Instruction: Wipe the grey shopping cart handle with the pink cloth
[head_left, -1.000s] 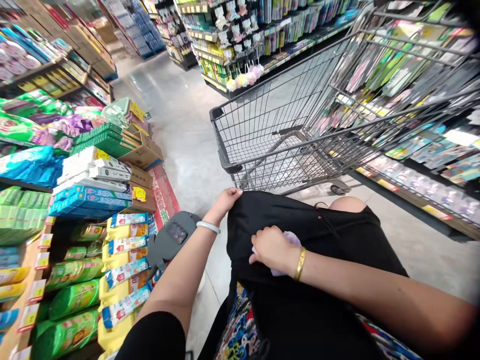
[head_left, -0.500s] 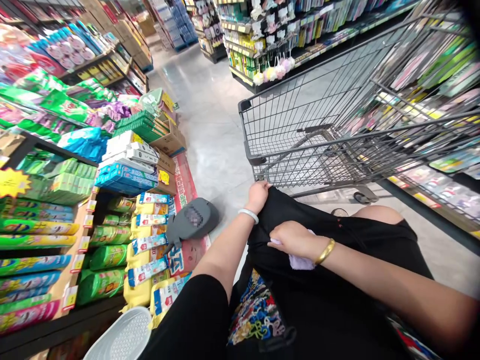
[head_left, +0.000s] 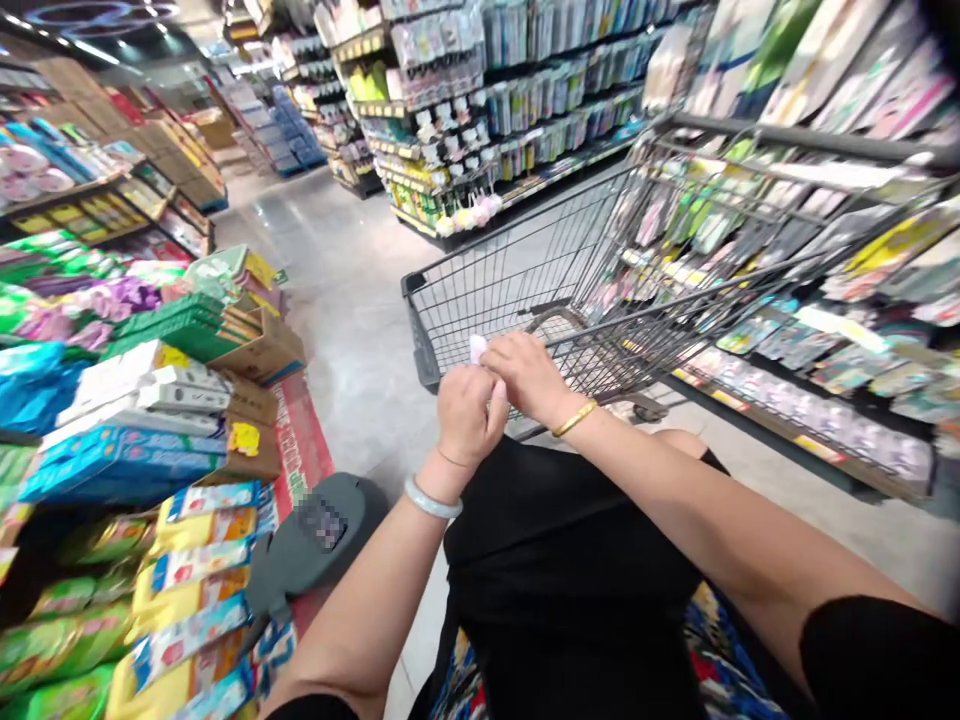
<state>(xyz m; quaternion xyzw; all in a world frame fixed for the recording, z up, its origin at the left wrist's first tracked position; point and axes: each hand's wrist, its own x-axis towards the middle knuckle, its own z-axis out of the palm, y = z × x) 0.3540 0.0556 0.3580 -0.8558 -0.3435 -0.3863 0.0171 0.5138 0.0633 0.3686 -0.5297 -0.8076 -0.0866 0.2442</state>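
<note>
My left hand, with a pale bangle at the wrist, is closed in a fist above my lap. Whatever its fingers hold, if anything, is hidden. Against it rests my right hand, also closed, with a gold bracelet. A small pale lavender cloth pokes out past the right fingers. Below both hands, black fabric covers my lap, with colourful patterned cloth showing beside it. Just beyond the hands stands a grey wire shopping cart.
On the left, packs in yellow and blue and blue boxes fill a display. A dark grey object, partly blurred, sits beside it. Shelves of hanging goods line the back and right. Grey floor runs between.
Both hands have risen away from the black fabric and come together. My left hand has let go of the fabric's edge. The view has swung to the right.
</note>
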